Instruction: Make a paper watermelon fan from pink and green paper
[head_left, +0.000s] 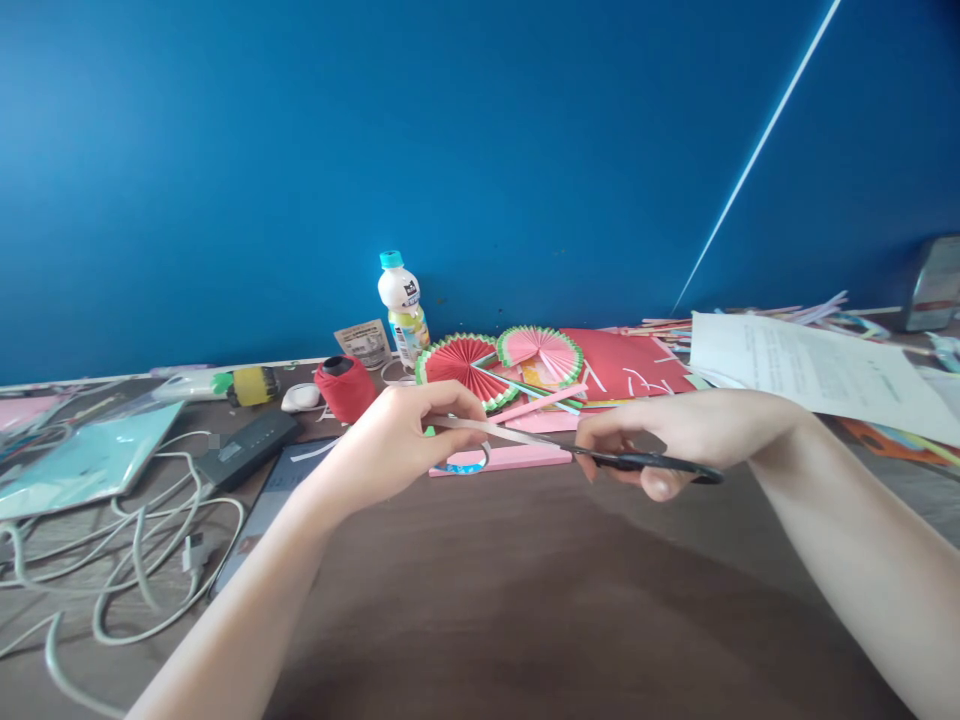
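- Left hand [394,440] pinched a pale paper strip [510,434] between nearly closed thumb and forefinger, above the table [465,600].
- Right hand [694,430] curled around black-handled scissors [637,461], blades pointing left.
- Strip ran rightward from the left fingertips toward the blades.

Print on the white sheet [795,365] is way too faint to be read, and its far side is cut off by the right edge. The scissors' [652,463] handles are partly covered by the right hand [637,440], with the blades kinda smeared. Lettering on the bottle [409,315] can't really be made out. The pink sheet [26,412] is chopped by the left edge, and part of the dark tablet [274,495] is hidden under the left forearm [262,580].
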